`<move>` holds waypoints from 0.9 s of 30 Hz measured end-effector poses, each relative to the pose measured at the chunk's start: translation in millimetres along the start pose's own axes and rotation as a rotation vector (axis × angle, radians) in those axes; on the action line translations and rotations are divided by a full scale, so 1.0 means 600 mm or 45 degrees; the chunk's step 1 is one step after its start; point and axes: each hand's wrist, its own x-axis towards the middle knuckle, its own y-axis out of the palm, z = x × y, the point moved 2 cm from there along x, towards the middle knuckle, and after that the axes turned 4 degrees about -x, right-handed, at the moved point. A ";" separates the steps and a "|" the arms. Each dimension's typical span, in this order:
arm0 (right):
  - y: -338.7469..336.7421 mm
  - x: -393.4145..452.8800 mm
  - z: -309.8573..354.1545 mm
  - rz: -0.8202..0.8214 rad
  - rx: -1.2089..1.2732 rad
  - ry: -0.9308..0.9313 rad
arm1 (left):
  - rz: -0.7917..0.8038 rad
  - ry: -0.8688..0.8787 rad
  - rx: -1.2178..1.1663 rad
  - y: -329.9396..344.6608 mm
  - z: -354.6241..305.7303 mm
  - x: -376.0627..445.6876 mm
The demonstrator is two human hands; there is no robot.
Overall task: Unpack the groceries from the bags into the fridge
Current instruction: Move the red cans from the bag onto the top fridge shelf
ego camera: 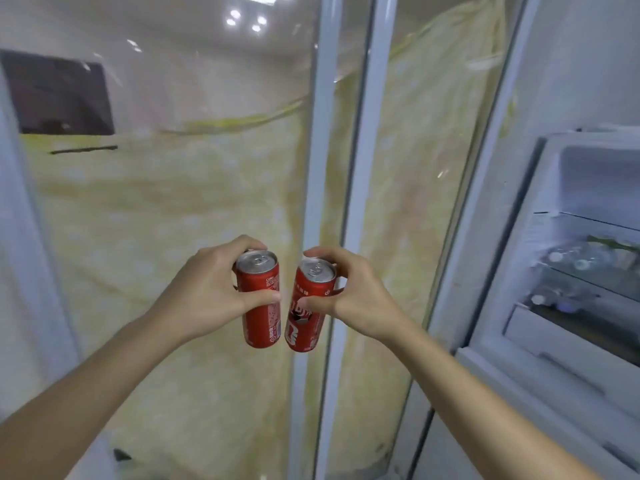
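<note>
Left hand: grasping a red can near its top, fingers behind, thumb across the front; can upright.
Right hand: grasping a second red can the same way; can tilted, its base leaning towards the left one.
Cans: held in the air, side by side, close but apart, in front of a glass door.
Fridge: open, to the right of the hands; shelves hold blurred items.

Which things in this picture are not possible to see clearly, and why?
Head view:
- Fridge interior: cut off by the right edge.
- Items on its shelves: blurred, cannot be identified.
- Small print on the can in the left hand and the can in the right hand: too small.
- Grocery bags: not in view.
</note>
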 end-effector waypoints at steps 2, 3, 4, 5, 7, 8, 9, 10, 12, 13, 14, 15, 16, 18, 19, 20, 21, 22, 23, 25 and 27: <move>-0.089 -0.009 -0.033 -0.131 -0.076 0.074 | 0.071 0.100 -0.056 0.073 -0.049 0.068; -0.132 -0.013 -0.048 -0.186 -0.118 0.109 | 0.103 0.141 -0.083 0.110 -0.072 0.100; -0.173 -0.015 -0.062 -0.238 -0.156 0.143 | 0.131 0.175 -0.118 0.146 -0.096 0.130; -0.213 -0.018 -0.075 -0.286 -0.187 0.177 | 0.159 0.200 -0.154 0.181 -0.118 0.160; -0.288 -0.020 -0.103 -0.380 -0.218 0.248 | 0.201 0.235 -0.235 0.247 -0.163 0.215; -0.323 -0.019 -0.118 -0.429 -0.231 0.285 | 0.216 0.251 -0.272 0.278 -0.182 0.241; -0.356 -0.018 -0.134 -0.480 -0.248 0.319 | 0.232 0.270 -0.306 0.308 -0.202 0.267; -0.388 -0.017 -0.149 -0.533 -0.265 0.352 | 0.247 0.286 -0.339 0.336 -0.220 0.292; -0.447 -0.015 -0.180 -0.644 -0.293 0.414 | 0.262 0.320 -0.404 0.389 -0.257 0.337; -0.475 -0.014 -0.194 -0.701 -0.314 0.442 | 0.274 0.333 -0.432 0.415 -0.277 0.358; -0.503 -0.011 -0.209 -0.756 -0.341 0.473 | 0.290 0.342 -0.460 0.440 -0.297 0.379; -0.529 -0.008 -0.224 -0.806 -0.366 0.504 | 0.306 0.350 -0.480 0.466 -0.316 0.399; -0.554 -0.004 -0.239 -0.851 -0.389 0.534 | 0.321 0.364 -0.500 0.491 -0.336 0.419; -0.599 0.005 -0.268 -0.918 -0.439 0.581 | 0.355 0.399 -0.527 0.544 -0.374 0.457; -0.619 0.010 -0.282 -0.944 -0.467 0.604 | 0.368 0.418 -0.536 0.570 -0.392 0.475; -0.639 0.015 -0.294 -0.963 -0.493 0.631 | 0.380 0.434 -0.543 0.597 -0.410 0.493; -0.659 0.022 -0.307 -0.974 -0.513 0.655 | 0.392 0.449 -0.549 0.624 -0.426 0.512; -0.680 0.030 -0.320 -0.984 -0.525 0.677 | 0.408 0.465 -0.554 0.651 -0.441 0.531; -0.701 0.039 -0.333 -0.996 -0.531 0.694 | 0.423 0.483 -0.557 0.678 -0.456 0.551; -0.745 0.058 -0.357 -1.038 -0.558 0.729 | 0.440 0.521 -0.558 0.730 -0.484 0.592; -0.788 0.077 -0.379 -1.085 -0.596 0.761 | 0.453 0.545 -0.576 0.778 -0.507 0.634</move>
